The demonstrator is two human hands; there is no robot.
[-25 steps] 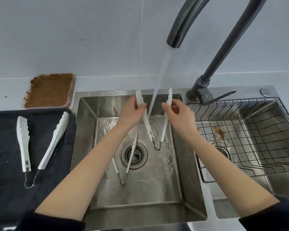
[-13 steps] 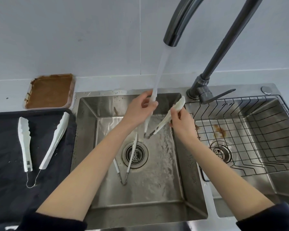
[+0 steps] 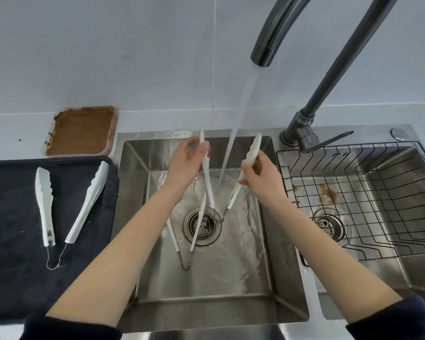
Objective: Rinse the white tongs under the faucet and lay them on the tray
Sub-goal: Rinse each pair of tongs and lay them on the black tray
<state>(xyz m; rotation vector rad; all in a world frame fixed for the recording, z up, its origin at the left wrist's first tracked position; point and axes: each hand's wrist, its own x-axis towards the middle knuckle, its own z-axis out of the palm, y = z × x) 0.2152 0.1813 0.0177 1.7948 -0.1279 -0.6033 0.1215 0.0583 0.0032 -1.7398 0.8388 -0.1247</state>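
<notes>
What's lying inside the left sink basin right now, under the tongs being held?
A second pair of white tongs lies on the left sink basin floor, one arm crossing the drain strainer. The left forearm hides the other arm's upper part.

Even, bright diffuse light, soft shadows; mild glare on wet sink (image 3: 138,217); wide-angle bowing at edges; slight compression softness.
</notes>
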